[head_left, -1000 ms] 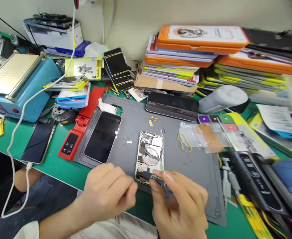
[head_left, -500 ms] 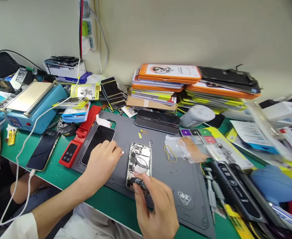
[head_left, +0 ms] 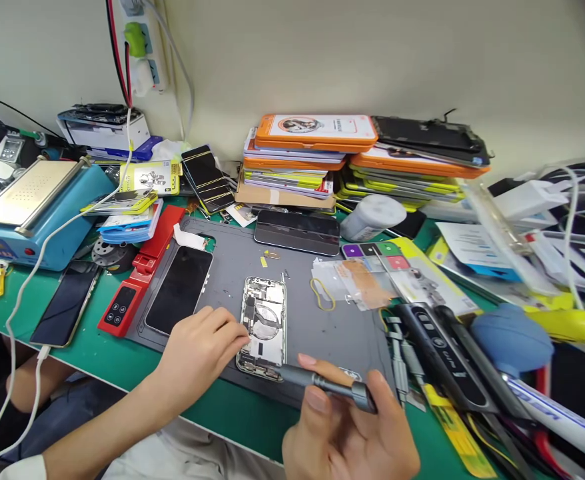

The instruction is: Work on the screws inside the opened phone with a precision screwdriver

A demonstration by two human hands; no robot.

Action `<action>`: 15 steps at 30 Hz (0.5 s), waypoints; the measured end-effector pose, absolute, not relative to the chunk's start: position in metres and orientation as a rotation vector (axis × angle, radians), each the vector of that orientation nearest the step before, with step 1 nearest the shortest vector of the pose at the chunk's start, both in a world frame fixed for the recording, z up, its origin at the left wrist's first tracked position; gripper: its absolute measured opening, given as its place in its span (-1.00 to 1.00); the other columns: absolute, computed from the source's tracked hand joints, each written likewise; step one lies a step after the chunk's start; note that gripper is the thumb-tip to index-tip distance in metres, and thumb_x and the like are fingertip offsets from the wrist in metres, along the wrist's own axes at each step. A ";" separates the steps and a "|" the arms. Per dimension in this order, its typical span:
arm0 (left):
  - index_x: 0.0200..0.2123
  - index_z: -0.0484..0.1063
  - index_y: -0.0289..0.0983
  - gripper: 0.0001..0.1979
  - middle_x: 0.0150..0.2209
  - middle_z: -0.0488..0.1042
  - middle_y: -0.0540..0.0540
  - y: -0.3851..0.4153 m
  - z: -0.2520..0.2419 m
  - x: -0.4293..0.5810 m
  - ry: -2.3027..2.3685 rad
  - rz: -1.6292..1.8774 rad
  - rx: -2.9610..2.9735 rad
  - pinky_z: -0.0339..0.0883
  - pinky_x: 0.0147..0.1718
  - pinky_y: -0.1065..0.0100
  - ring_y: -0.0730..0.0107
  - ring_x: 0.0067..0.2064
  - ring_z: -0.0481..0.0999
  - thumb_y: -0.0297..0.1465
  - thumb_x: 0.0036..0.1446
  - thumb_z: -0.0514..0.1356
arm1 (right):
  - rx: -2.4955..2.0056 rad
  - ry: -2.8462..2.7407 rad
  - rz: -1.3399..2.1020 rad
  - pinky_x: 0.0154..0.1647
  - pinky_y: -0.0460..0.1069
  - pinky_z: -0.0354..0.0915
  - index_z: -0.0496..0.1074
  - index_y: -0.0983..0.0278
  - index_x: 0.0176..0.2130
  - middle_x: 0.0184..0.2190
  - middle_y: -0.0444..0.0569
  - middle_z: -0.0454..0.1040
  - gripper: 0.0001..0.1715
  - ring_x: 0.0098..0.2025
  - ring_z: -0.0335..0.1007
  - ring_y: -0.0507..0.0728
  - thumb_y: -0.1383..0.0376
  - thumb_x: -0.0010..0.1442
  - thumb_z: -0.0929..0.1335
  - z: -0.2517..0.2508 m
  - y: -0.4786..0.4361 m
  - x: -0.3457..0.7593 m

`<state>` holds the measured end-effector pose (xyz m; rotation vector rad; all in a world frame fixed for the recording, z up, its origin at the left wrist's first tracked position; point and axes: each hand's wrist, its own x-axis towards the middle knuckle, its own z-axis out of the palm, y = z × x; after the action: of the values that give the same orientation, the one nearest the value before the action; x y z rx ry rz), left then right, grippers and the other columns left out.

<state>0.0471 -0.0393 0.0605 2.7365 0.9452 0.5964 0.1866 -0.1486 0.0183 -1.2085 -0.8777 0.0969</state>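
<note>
Dark-grey screwdriver in the right hand, front end at the bottom right corner of the opened smartphone! That lies by the work mat's front edge; left hand bunched narrow at the phone's left side, whether gripping anything, can't tell.

Grey mat, green bench. The opened phone shows silver, white and black; the screwdriver is dark grey. Around them I see a red tool, blue machine, dusty-blue bulb, and black panel striped gold.
</note>
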 end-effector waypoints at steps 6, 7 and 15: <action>-0.22 0.53 -0.15 -0.93 -0.25 0.58 0.14 -0.039 0.059 0.048 0.992 0.630 2.691 0.28 -0.26 0.39 0.55 -0.24 0.49 -0.36 0.38 0.25 | -1.252 -0.861 -0.114 -0.53 0.07 0.59 0.43 0.17 0.34 -0.20 0.07 0.66 -0.24 -0.32 0.68 0.28 0.51 0.21 0.48 0.032 -0.143 0.182; -0.22 0.53 -0.15 -0.93 -0.25 0.58 0.15 -0.039 0.059 0.048 0.989 0.631 2.681 0.28 -0.27 0.40 0.56 -0.24 0.50 -0.35 0.37 0.26 | -1.262 -0.871 -0.138 -0.50 0.08 0.61 0.43 0.19 0.34 -0.20 0.06 0.66 -0.26 -0.31 0.67 0.26 0.51 0.23 0.48 0.033 -0.144 0.182; -0.22 0.54 -0.12 -0.92 -0.25 0.59 0.19 -0.041 0.052 0.047 1.005 0.744 2.630 0.30 -0.27 0.40 0.57 -0.27 0.48 -0.32 0.37 0.25 | -1.328 -0.715 -0.089 -0.46 0.07 0.63 0.23 0.01 0.44 -0.12 -0.04 0.61 -0.13 -0.40 0.56 0.07 0.52 0.32 0.44 0.041 -0.138 0.178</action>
<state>0.0474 -0.0412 0.0520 2.6305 1.0053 0.7437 0.1780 -0.1381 0.0413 -1.3280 -0.7153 -0.0887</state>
